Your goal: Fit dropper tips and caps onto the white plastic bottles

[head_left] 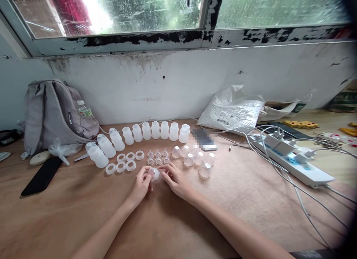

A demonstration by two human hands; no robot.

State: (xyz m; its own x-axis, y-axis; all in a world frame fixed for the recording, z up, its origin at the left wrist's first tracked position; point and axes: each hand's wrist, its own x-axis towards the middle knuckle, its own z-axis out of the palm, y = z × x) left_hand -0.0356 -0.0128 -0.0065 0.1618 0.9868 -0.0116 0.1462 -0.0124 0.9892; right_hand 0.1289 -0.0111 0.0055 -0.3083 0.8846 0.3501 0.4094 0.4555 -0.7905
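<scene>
My left hand (141, 185) and my right hand (175, 181) meet over the wooden table (83, 218), both gripping one small translucent bottle part (154, 173) between their fingertips. Just beyond them lie several white rings (121, 166), several small clear nipples (158, 157) and several clear caps (198, 160). Behind those, a curved row of translucent white bottles (146, 131) stands upright from left to centre.
A grey backpack (52, 114) with a water bottle leans at the back left, a black phone (41, 175) in front of it. A white plastic bag (232, 110) lies at the back right. A white power strip (295, 160) with plugs and trailing cables occupies the right.
</scene>
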